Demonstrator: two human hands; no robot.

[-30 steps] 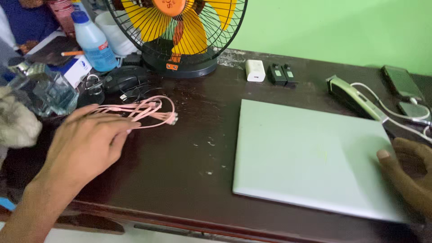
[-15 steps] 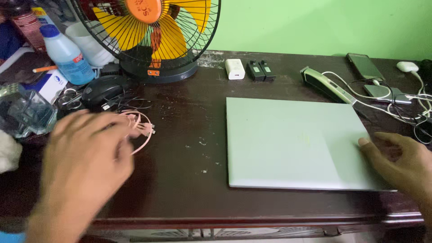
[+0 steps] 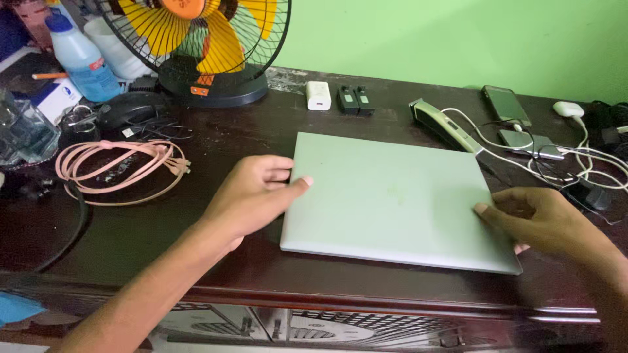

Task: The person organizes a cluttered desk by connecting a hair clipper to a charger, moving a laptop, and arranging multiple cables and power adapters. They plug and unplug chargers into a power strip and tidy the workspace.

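A closed pale green laptop (image 3: 392, 196) lies flat on the dark wooden table (image 3: 216, 144). My left hand (image 3: 252, 196) grips its left edge, thumb on the lid and fingers curled at the side. At the laptop's right edge, my right hand (image 3: 546, 219) holds the near right corner, thumb on top. A coiled pink cable (image 3: 118, 167) lies loose on the table to the left, apart from both hands.
A table fan (image 3: 196, 46) with yellow-orange blades stands at the back left beside a blue bottle (image 3: 78, 59) and a black mouse (image 3: 127, 108). A white charger (image 3: 318, 95), a hair trimmer (image 3: 445, 127), a phone (image 3: 505, 104) and tangled white cables (image 3: 575, 157) lie behind and right.
My left hand let go of the pink cable and moved right to the laptop's left edge. My right hand stayed at the right edge. The view shifted right.
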